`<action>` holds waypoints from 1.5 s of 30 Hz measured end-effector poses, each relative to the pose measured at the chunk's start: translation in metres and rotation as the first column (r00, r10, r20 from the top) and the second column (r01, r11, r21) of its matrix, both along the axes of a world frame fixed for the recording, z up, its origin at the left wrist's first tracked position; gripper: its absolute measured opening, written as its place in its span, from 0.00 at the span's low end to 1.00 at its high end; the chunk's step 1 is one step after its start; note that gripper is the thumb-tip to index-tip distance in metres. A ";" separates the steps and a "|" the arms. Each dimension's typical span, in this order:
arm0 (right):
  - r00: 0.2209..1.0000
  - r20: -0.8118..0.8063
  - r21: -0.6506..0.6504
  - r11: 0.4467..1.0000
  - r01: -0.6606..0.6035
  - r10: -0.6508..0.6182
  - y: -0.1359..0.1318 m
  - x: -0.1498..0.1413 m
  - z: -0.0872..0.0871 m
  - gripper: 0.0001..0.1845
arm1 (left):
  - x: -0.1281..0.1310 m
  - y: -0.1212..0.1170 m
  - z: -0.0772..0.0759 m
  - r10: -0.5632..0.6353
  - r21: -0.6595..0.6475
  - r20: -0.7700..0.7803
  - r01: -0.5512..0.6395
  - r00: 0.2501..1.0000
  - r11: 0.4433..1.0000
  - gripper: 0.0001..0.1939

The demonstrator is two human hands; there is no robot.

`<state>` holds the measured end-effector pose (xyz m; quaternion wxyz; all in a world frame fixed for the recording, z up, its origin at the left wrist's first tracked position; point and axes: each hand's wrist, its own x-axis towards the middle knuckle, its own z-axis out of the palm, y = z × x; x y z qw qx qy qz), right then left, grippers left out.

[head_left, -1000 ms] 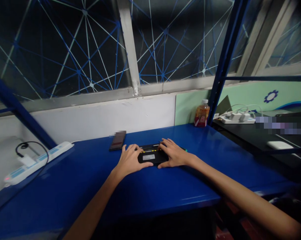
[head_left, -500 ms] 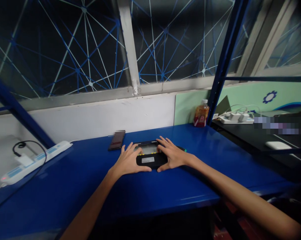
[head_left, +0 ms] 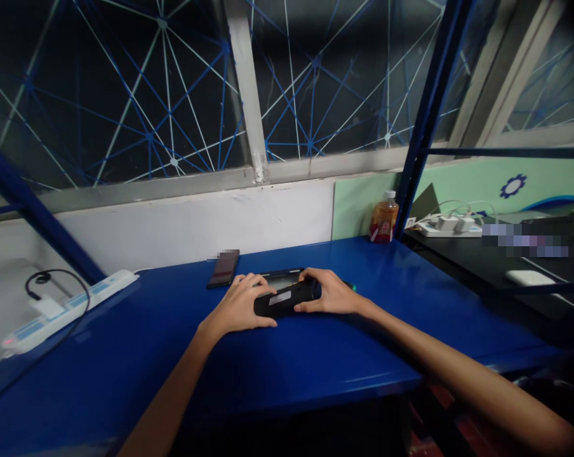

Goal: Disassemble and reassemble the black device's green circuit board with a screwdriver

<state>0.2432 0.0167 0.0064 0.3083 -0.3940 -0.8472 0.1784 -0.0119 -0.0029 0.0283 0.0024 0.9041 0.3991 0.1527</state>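
A black oblong case [head_left: 287,303] with a silver label on its face lies between my hands near the middle of the desk. It is tilted, its right end higher than its left. My left hand [head_left: 242,303] grips the left end, thumb along the front edge and fingers over the top. My right hand [head_left: 332,292] is closed round the right end, with the thumb in front and bent fingers behind. Just beyond the case is a dark-rimmed piece with a pale grey panel [head_left: 280,281]. My fingers hide part of both. A small green-tipped item [head_left: 352,287] shows behind my right hand.
The blue desk [head_left: 363,343] bears a dark phone [head_left: 223,268] behind my left hand and a drink bottle [head_left: 383,218] at the back right. A white power strip [head_left: 72,308] with a black cable lies left. Another strip [head_left: 451,225] sits on the black table to the right.
The black case has tilted, its right end lifting and its left end shifting slightly left. My right hand's spread fingers have curled round the right end. The left hand's fingers have drawn in.
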 end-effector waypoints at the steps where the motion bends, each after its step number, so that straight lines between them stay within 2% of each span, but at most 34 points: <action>1: 0.999 -0.033 -0.005 1.000 0.015 -0.015 0.000 -0.001 0.000 0.29 | 0.000 0.000 0.000 -0.003 -0.004 0.014 0.003 1.000 1.000 0.23; 4: 0.989 -0.127 -0.068 0.995 0.067 -0.076 0.003 -0.001 -0.001 0.25 | 0.003 0.000 -0.001 -0.029 0.041 0.117 0.024 0.993 0.999 0.12; 6: 0.978 -0.168 -0.138 0.985 0.099 -0.122 0.004 -0.001 0.000 0.23 | 0.004 0.000 -0.001 -0.047 0.111 0.201 0.025 0.978 0.994 0.09; 9: 0.966 -0.226 -0.249 0.966 0.070 -0.128 0.003 0.000 0.003 0.24 | 0.005 0.000 0.000 -0.039 0.181 0.299 -0.016 0.953 0.983 0.10; 13: 0.953 -0.297 -0.356 0.933 -0.058 -0.054 -0.002 0.000 0.006 0.22 | 0.004 0.002 -0.001 0.077 0.099 0.374 -0.122 0.924 0.988 0.14; 16: 0.967 -0.252 -0.424 0.903 -0.070 -0.044 -0.003 0.003 0.007 0.22 | 0.003 0.005 -0.004 0.122 0.002 0.333 -0.130 0.935 0.992 0.17; 19: 0.990 -0.134 -0.498 0.866 -0.039 -0.032 0.002 0.009 0.005 0.23 | 0.005 0.008 -0.009 0.083 -0.050 0.232 -0.074 0.969 0.996 0.17; 23: 0.999 -0.033 -0.593 0.804 -0.033 0.017 0.009 0.020 0.003 0.26 | 0.010 0.006 -0.014 0.034 -0.044 0.128 -0.028 0.991 0.999 0.16; 26: 0.998 0.053 -0.619 0.785 -0.001 0.042 0.011 0.024 0.001 0.27 | 0.013 0.005 -0.017 0.041 -0.028 0.108 -0.038 0.993 0.999 0.15; 28: 0.991 0.129 -0.579 0.814 0.048 0.034 0.011 0.023 0.001 0.27 | 0.013 0.006 -0.020 0.042 -0.034 0.097 -0.038 0.994 0.999 0.14; 29: 0.986 0.168 -0.528 0.846 0.073 0.020 0.010 0.022 0.001 0.27 | 0.013 0.007 -0.021 0.040 -0.038 0.091 -0.037 0.995 0.999 0.14; 31: 0.973 0.228 -0.369 0.923 0.110 -0.025 0.011 0.020 0.002 0.26 | 0.011 0.009 -0.024 0.041 -0.052 0.076 -0.037 0.996 0.998 0.14; 33: 0.962 0.260 -0.206 0.969 0.137 -0.081 0.012 0.019 0.005 0.25 | 0.008 0.011 -0.026 0.051 -0.067 0.064 -0.047 0.997 0.997 0.14; 36: 0.930 0.287 -0.012 0.970 0.242 -0.229 0.018 0.026 0.009 0.22 | 0.004 0.014 -0.026 0.067 -0.072 0.072 -0.062 0.995 0.995 0.14; 39: 0.858 0.305 0.173 0.910 0.376 -0.413 0.027 0.042 0.011 0.20 | -0.001 0.018 -0.024 0.094 -0.016 0.125 -0.093 0.988 0.996 0.14; 42: 0.808 0.399 0.166 0.901 0.402 -0.434 0.034 0.059 0.009 0.25 | -0.009 0.023 -0.024 0.140 0.074 0.138 -0.151 0.981 0.986 0.15; 45: 0.787 0.523 0.027 0.929 0.369 -0.328 0.036 0.067 0.006 0.28 | -0.016 0.029 -0.029 0.172 0.057 0.068 -0.176 0.983 0.983 0.18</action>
